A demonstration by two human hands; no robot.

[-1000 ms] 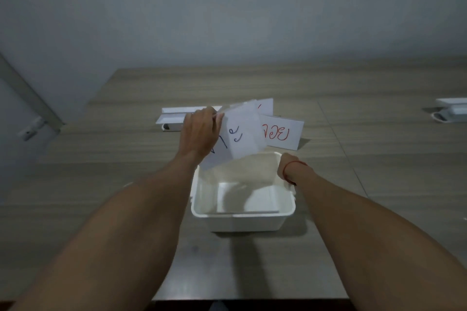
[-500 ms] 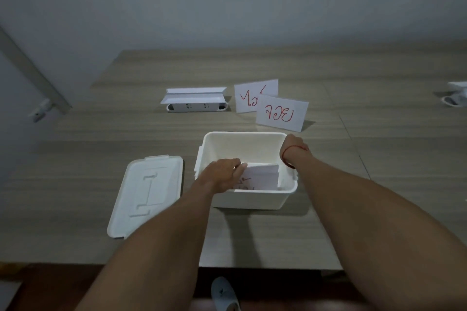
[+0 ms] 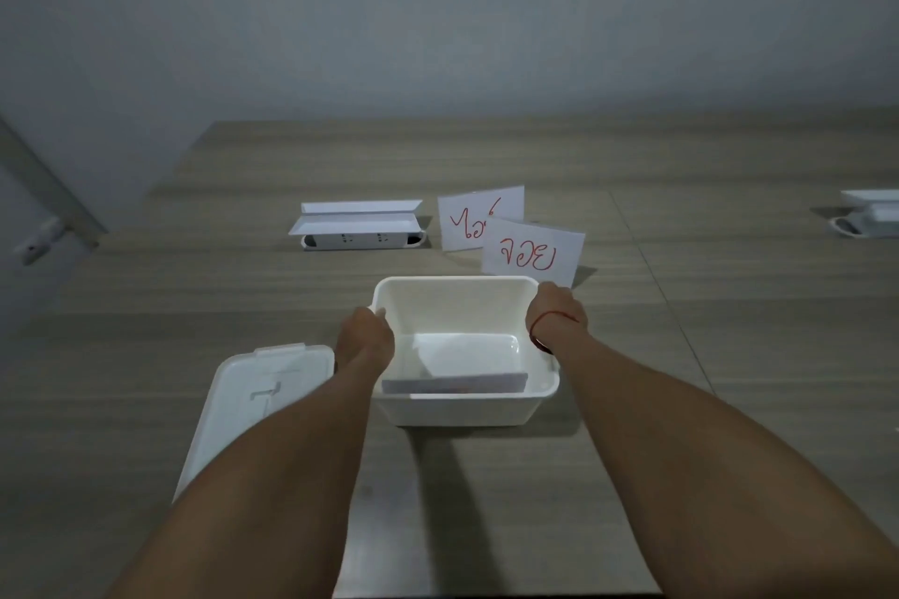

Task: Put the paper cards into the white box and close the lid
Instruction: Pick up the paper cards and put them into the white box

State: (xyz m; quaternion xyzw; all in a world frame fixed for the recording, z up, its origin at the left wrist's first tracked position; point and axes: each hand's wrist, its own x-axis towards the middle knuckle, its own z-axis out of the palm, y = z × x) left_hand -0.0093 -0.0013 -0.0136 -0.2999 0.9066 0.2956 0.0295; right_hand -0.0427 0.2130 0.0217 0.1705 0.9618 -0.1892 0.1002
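The white box (image 3: 457, 292) stands open on the table in front of me. A few paper cards (image 3: 455, 383) lean inside it against the near wall. My left hand (image 3: 365, 338) grips the box's left rim. My right hand (image 3: 554, 311), with a red string at the wrist, holds the right rim near the far corner. The white lid (image 3: 253, 399) lies flat on the table left of the box, partly under my left forearm. Two folded cards with red writing stand behind the box, one nearer (image 3: 532, 253) and one farther (image 3: 479, 216).
A white power strip with a folded cover (image 3: 357, 226) sits at the back left of the wooden table (image 3: 729, 355). Another white device (image 3: 871, 219) shows at the far right edge. The table's near edge runs below my forearms.
My left hand carried the cards down into the box, let them go against the near wall, and moved to the left rim. My right hand stayed on the right rim.
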